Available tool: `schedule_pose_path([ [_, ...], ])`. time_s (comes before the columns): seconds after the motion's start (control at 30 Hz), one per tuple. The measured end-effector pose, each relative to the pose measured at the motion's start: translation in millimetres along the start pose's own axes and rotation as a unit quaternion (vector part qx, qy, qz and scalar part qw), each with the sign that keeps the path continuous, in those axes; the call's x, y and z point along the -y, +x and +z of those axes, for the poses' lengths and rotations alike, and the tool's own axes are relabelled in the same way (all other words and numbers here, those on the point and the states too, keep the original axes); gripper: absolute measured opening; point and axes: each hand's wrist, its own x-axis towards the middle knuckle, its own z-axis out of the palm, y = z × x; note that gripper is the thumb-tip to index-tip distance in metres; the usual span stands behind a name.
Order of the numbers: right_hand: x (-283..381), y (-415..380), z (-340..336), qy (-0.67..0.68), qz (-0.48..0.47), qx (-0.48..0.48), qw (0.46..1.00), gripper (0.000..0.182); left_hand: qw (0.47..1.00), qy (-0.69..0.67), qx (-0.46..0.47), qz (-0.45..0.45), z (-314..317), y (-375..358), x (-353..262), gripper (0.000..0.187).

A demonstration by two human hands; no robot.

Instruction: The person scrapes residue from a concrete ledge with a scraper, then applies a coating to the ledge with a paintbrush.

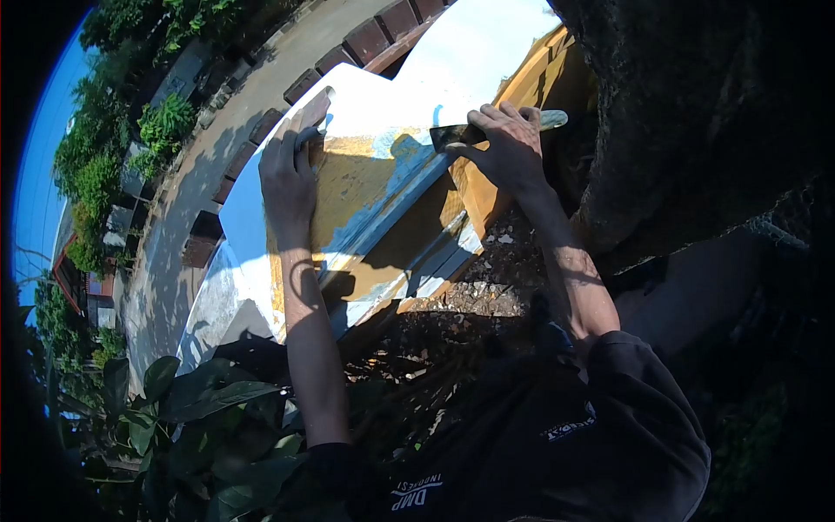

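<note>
My right hand (509, 143) grips a scraper (553, 119) with a pale handle, its dark flat blade (454, 137) touching the edge of a painted structure (352, 178). White and blue paint is patchy there, with yellow-brown surface showing through. My left hand (289, 178) is closed on the structure's left side. A flat greyish-brown piece (318, 106) sticks out past its fingers; I cannot make out its kind. Glare washes out the white upper surface (461, 65).
A thick dark trunk-like mass (678, 130) stands close on the right. Flakes and dry debris (487, 283) cover the ground below. Leafy plants (217, 418) are at lower left. Beyond the structure run dark blocks (367, 42) and a paved road (170, 252).
</note>
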Motion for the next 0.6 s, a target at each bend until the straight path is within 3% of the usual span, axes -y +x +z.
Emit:
schedule_pose_path([
  [0.17, 2, 7, -22, 0.018, 0.052, 0.06, 0.997, 0.061, 1.0, -0.024, -0.011, 0.01, -3, -4, -4, 0.018],
  [0.2, -18, -1, 4, -0.011, 0.013, -0.056, 0.998, 0.061, 1.0, -0.009, -0.016, 0.007, -2, -3, -6, 0.018],
  [0.3, 11, -6, -4, -0.008, -0.016, -0.035, 0.999, 0.059, 1.0, 0.002, -0.019, 0.007, 1, 0, -7, 0.02],
  [0.37, 42, 0, -24, 0.1, 0.012, 0.147, 0.984, 0.057, 1.0, -0.014, -0.004, 0.014, -4, -2, -10, 0.021],
  [0.43, 34, -2, -18, 0.085, 0.021, 0.108, 0.99, 0.058, 0.999, -0.009, -0.023, 0.023, 0, -5, -5, 0.022],
  [0.5, 7, -7, 5, 0.005, -0.005, -0.068, 0.998, 0.059, 0.999, 0.002, -0.03, 0.018, 1, -7, -4, 0.022],
  [0.6, 16, -1, -15, 0.008, 0.013, -0.006, 1.0, 0.059, 1.0, 0.017, -0.023, 0.011, 1, -7, 0, 0.023],
])
